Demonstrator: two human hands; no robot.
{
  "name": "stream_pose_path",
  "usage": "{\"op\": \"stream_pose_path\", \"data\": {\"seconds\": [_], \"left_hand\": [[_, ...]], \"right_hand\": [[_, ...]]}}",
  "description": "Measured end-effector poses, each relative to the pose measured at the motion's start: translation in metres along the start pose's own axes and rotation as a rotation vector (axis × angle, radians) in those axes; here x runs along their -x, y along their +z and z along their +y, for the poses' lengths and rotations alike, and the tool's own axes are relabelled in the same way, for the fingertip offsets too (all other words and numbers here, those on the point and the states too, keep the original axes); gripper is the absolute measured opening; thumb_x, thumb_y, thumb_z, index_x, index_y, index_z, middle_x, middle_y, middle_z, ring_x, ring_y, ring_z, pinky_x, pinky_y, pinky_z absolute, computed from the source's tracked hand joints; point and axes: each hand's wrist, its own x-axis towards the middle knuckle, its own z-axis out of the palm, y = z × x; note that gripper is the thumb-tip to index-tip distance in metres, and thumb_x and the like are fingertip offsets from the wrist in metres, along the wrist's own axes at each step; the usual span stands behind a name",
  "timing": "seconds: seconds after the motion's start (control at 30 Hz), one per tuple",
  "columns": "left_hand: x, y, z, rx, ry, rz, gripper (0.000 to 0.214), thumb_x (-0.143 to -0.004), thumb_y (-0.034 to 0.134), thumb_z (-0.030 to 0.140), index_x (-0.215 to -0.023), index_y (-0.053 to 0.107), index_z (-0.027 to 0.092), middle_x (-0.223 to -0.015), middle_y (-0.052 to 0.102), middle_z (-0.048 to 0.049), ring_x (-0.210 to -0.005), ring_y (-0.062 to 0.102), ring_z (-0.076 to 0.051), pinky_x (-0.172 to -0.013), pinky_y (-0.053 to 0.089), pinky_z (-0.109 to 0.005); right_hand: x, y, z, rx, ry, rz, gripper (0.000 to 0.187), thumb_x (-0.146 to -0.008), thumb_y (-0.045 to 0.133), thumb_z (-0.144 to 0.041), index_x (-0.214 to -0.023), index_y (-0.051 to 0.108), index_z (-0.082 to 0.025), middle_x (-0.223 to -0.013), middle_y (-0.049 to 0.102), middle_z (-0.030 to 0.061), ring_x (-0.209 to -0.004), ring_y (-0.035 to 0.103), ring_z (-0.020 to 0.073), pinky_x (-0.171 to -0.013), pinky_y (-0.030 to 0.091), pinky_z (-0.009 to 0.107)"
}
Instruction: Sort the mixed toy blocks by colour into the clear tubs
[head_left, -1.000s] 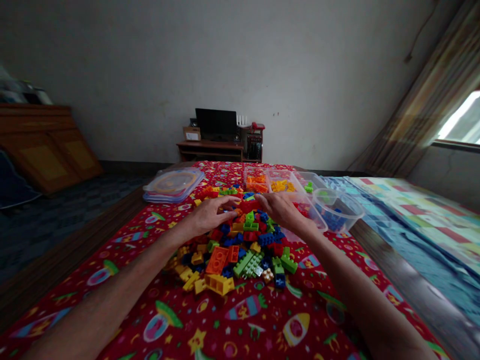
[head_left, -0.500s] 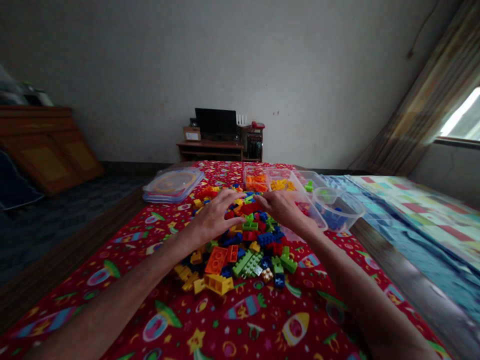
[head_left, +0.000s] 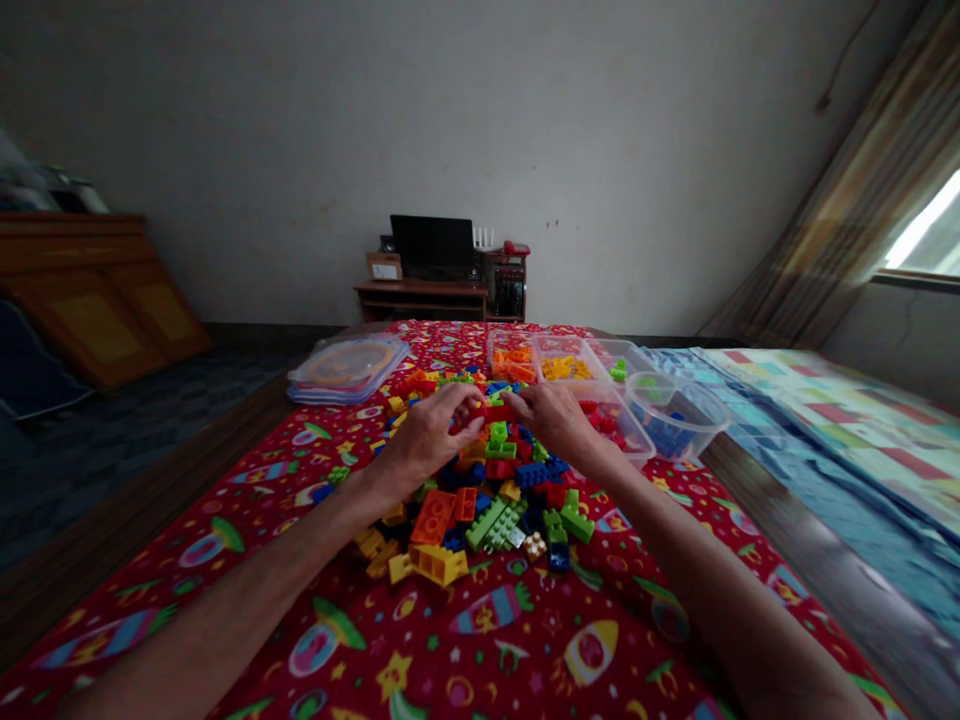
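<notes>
Over the middle of a heap of toy building bricks (head_left: 500,470), my two hands are close together. My left hand (head_left: 431,432) is closed, its thumb and fingertips pinched at the left end of a red building brick (head_left: 495,411). From the other side, my right hand (head_left: 559,420) is closed at the brick's right end, thumb and fingers bent. The exact grip is partly hidden by the fingers. Nearer to me lie an orange brick (head_left: 433,517), a yellow brick (head_left: 437,566), green bricks (head_left: 495,526) and a dark blue brick (head_left: 559,557).
At the right stand clear plastic boxes (head_left: 637,440) with bricks sorted by colour, and a round clear tub (head_left: 709,415) with blue bricks. Stacked clear lids (head_left: 341,372) lie at the far left of the red patterned tablecloth (head_left: 420,640). A bed (head_left: 825,430) is at the right.
My left hand's spread fingers have closed into a pinch. My right hand has shifted slightly, and the red brick now shows between both hands.
</notes>
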Motion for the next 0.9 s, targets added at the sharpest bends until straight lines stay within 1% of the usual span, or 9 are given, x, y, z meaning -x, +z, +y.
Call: {"op": "stream_pose_path", "data": {"seconds": [0.13,0.2,0.33,0.4,0.5,0.57,0.63,0.77,0.9], "left_hand": [[-0.005,-0.009,-0.013,0.049,-0.116,0.063,0.028,-0.076,0.051,0.02,-0.103,0.056,0.018,-0.084,0.063,-0.0009,-0.07,0.062,-0.013,-0.067,0.054,-0.025],[-0.007,-0.013,-0.022,0.025,-0.128,0.033,0.025,-0.075,0.05,0.02,-0.098,0.061,0.018,-0.084,0.063,-0.0027,-0.071,0.062,-0.014,-0.067,0.054,-0.027],[-0.009,-0.016,-0.033,0.013,-0.12,-0.084,0.021,-0.074,0.049,0.02,-0.086,0.067,0.018,-0.094,0.065,-0.006,-0.079,0.063,-0.017,-0.065,0.056,-0.028],[-0.009,-0.017,-0.034,0.007,-0.093,-0.112,0.023,-0.074,0.049,0.018,-0.087,0.068,0.019,-0.097,0.066,-0.0063,-0.086,0.063,-0.019,-0.072,0.056,-0.032],[-0.01,-0.018,-0.034,-0.052,-0.05,-0.125,0.024,-0.077,0.048,0.017,-0.089,0.068,0.02,-0.101,0.068,-0.0062,-0.098,0.062,-0.022,-0.089,0.052,-0.038],[-0.01,-0.02,-0.034,-0.076,-0.053,-0.144,0.023,-0.079,0.048,0.019,-0.09,0.069,0.02,-0.1,0.069,-0.0061,-0.097,0.063,-0.022,-0.092,0.05,-0.039],[-0.01,-0.022,-0.035,-0.087,-0.071,-0.175,0.022,-0.081,0.049,0.024,-0.09,0.069,0.02,-0.097,0.07,-0.0062,-0.093,0.064,-0.022,-0.089,0.051,-0.038],[-0.008,-0.022,-0.034,-0.093,-0.09,-0.243,0.023,-0.083,0.051,0.033,-0.089,0.07,0.02,-0.096,0.071,-0.0057,-0.089,0.065,-0.021,-0.084,0.051,-0.035],[-0.006,-0.018,-0.034,-0.086,-0.054,-0.291,0.022,-0.082,0.054,0.035,-0.088,0.07,0.02,-0.098,0.07,-0.0054,-0.093,0.064,-0.021,-0.088,0.05,-0.034]], "right_hand": [[-0.001,-0.002,0.008,0.065,0.029,0.03,0.058,-0.099,0.031,-0.049,-0.069,0.068,-0.015,-0.062,0.063,0.0068,-0.051,0.045,0.0111,-0.053,0.02,0.027],[-0.001,-0.004,0.011,0.063,0.035,0.04,0.059,-0.099,0.029,-0.049,-0.068,0.067,-0.015,-0.062,0.062,0.0061,-0.05,0.043,0.0103,-0.053,0.02,0.027],[0.0,-0.008,0.011,0.069,0.031,0.045,0.059,-0.099,0.029,-0.049,-0.067,0.065,-0.016,-0.061,0.061,0.005,-0.05,0.041,0.0098,-0.053,0.02,0.027],[0.001,-0.012,0.011,0.083,0.037,0.05,0.058,-0.098,0.03,-0.05,-0.067,0.066,-0.016,-0.062,0.062,0.0052,-0.051,0.042,0.0101,-0.054,0.02,0.027],[0.002,-0.021,0.018,0.123,0.062,0.087,0.057,-0.098,0.031,-0.049,-0.07,0.067,-0.016,-0.064,0.063,0.0065,-0.054,0.046,0.0115,-0.054,0.021,0.028],[0.002,-0.028,0.028,0.17,0.1,0.118,0.056,-0.098,0.03,-0.048,-0.072,0.069,-0.015,-0.066,0.064,0.008,-0.056,0.049,0.0128,-0.055,0.023,0.028],[0.002,-0.035,0.04,0.226,0.172,0.131,0.055,-0.097,0.032,-0.047,-0.075,0.07,-0.016,-0.07,0.067,0.0098,-0.06,0.053,0.0144,-0.055,0.024,0.028],[0.003,-0.048,0.062,0.309,0.362,0.112,0.052,-0.095,0.034,-0.048,-0.083,0.074,-0.016,-0.081,0.07,0.0137,-0.068,0.059,0.0193,-0.058,0.03,0.028],[0.006,-0.055,0.073,0.345,0.451,0.089,0.052,-0.095,0.035,-0.048,-0.093,0.075,-0.015,-0.087,0.071,0.017,-0.074,0.062,0.0232,-0.061,0.035,0.03]]}}
